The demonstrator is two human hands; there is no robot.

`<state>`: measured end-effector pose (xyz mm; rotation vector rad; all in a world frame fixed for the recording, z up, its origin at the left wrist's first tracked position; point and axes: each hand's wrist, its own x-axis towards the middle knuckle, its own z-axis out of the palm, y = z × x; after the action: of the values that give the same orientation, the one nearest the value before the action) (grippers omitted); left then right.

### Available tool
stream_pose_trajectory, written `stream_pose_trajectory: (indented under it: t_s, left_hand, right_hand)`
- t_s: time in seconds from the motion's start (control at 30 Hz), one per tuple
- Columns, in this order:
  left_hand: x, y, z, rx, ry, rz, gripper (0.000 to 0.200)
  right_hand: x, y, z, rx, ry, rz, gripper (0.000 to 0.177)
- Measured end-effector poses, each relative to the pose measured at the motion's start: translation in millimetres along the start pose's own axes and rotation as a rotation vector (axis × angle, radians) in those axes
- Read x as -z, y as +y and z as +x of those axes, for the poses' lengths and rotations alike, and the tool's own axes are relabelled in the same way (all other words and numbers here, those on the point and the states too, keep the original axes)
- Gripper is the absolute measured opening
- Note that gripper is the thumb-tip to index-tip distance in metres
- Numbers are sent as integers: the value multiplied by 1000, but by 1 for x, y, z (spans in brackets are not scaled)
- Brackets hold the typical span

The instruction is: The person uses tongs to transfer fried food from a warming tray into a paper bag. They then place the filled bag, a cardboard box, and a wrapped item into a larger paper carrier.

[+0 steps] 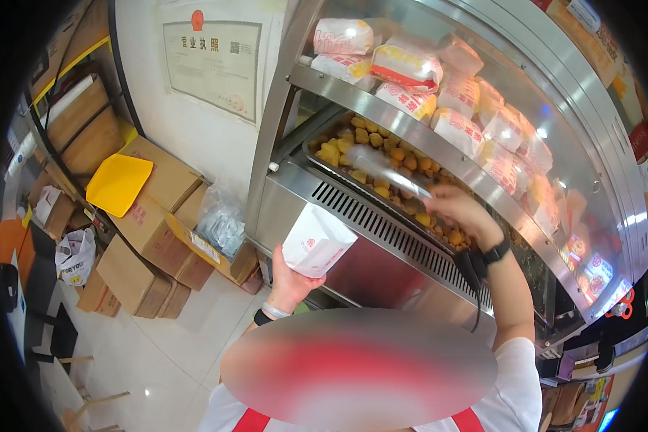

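Observation:
My left hand [294, 282] is closed around the lower part of a white paper bag [317, 241] with red print, held upright in front of the warming cabinet. My right hand [459, 210] reaches inside the cabinet and grips a silvery metal serving utensil [390, 173], smeared by motion. Its broad end is over a dark tray [311, 153] of golden fried food pieces [360, 132]; whether it is a scoop or tongs I cannot tell.
Wrapped paper packets [457, 129] are piled on the cabinet's upper shelf behind a metal rail [367, 93]. A slotted steel ledge [381, 219] runs along the front. Cardboard boxes [140, 270], a yellow tray [119, 183] and a clear plastic bag [223, 212] stand at left.

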<state>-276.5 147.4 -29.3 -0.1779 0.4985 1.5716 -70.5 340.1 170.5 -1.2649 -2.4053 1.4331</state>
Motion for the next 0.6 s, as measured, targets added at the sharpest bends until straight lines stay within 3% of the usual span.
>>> stream_pose_trajectory:
  t_s: [0.07,0.2,0.33,0.43,0.5,0.6]
  left_hand:
    - [3,3,-8,-27,53,11,59]
    - [8,9,-23,-86,52,5,61]
    - [28,13,-32,-128,61,-28,64]
    - [31,12,-36,-138,57,-31,64]
    - [33,14,-35,-146,15,-24,64]
    - [31,17,-30,-151,-80,-23,64]
  right_hand:
    - [-4,0,42,-82,233,-177,30]
    - [1,-5,108,-171,256,-272,29]
    - [0,7,150,-130,188,-185,29]
    - [-7,7,166,-36,201,-375,28]
    - [-11,9,169,56,379,-687,29]
    - [-10,19,163,108,475,-806,30]
